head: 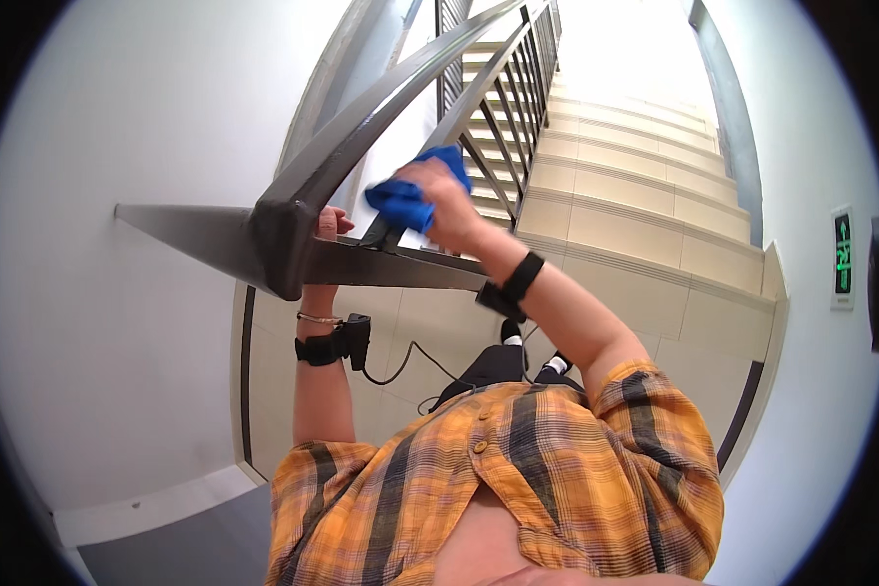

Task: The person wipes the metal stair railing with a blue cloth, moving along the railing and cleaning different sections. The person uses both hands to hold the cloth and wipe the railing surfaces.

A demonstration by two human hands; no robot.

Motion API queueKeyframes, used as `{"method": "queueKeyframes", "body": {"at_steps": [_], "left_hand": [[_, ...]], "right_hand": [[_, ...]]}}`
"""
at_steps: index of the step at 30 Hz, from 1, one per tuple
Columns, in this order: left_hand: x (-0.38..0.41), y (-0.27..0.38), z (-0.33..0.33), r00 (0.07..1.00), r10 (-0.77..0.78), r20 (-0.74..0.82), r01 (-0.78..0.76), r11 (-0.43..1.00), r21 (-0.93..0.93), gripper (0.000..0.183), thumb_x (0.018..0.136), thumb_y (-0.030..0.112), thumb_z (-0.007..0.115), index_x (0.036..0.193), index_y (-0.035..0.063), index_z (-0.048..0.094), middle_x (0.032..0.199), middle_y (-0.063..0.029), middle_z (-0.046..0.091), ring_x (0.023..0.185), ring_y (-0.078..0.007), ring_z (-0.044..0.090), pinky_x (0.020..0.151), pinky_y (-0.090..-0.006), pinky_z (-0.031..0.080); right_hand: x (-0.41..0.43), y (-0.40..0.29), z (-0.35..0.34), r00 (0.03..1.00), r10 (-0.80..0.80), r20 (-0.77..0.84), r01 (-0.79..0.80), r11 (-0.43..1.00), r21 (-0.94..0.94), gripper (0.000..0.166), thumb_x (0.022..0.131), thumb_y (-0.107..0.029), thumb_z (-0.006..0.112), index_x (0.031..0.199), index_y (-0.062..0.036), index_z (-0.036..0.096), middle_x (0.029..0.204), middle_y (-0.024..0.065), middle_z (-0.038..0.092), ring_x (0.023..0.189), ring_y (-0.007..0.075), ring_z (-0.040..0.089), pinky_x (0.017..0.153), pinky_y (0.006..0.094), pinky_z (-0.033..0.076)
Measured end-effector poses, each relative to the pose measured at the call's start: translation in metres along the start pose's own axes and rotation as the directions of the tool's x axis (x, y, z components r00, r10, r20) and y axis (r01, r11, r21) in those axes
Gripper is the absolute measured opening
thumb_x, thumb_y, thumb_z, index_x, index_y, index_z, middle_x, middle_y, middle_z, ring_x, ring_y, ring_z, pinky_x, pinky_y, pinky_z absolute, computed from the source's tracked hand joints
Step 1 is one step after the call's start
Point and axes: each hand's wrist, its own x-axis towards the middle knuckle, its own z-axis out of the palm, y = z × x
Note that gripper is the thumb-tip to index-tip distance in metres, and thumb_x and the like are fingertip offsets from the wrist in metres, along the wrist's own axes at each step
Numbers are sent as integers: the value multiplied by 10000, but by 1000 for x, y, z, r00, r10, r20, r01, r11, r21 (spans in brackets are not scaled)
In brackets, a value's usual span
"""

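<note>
My right hand grips a crumpled blue cloth against the lower sloping metal rail of a stair railing; hand and cloth are slightly blurred. My left hand is at the corner where the dark handrail bends. Its forearm passes beneath the level top rail, which hides the wrist and part of the hand. Only some bent fingers show beyond that rail, so whether they hold the metal is unclear. Each forearm wears a black strap with a small device.
Beige tiled stairs lie ahead to the right, beside dark balusters. The level rail meets the white wall at left. A cable hangs from the left wrist device. A lit exit sign is on the right wall.
</note>
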Motion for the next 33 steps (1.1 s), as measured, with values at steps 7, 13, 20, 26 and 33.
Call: {"method": "queueKeyframes", "body": {"at_steps": [7,13,20,26,33], "left_hand": [[-1,3,0,991,-123,-52,120,991,-51,340,1034,319,514,920,33,657,748,-24,650,703,-93,593,686,-255,492],[-6,-44,-16,983,-174,-64,163,975,-152,313,1008,320,571,940,28,660,788,-30,652,731,-104,612,728,-279,512],[-31,-69,-23,964,-253,-84,234,953,-191,278,1004,276,566,958,17,654,833,-40,656,755,-116,622,735,-283,518],[-50,-77,-32,944,-293,-150,261,944,-201,247,1002,236,556,973,9,651,870,-49,661,779,-125,630,736,-285,520],[-53,-62,-39,906,-235,-353,206,971,-117,214,1000,188,545,990,0,647,913,-59,667,806,-136,640,737,-289,523]], "right_hand": [[30,92,-17,946,297,-133,-302,953,-14,341,818,-299,763,1044,-56,684,1082,183,668,1010,355,637,964,431,461],[18,-25,8,939,-237,250,232,971,53,362,808,-295,689,1119,-111,669,1106,109,684,1098,297,633,1017,482,413],[48,130,-18,985,151,86,-143,985,-96,389,831,-208,753,1179,-69,650,1232,138,629,1207,350,550,1064,422,409],[67,117,-8,963,259,81,-216,913,-347,461,829,-324,719,1197,-58,637,1206,178,639,1169,329,578,1024,434,434],[69,38,-6,884,-254,392,258,965,45,401,797,-212,694,1175,-87,647,1165,131,666,1138,333,601,1017,444,436]]}}
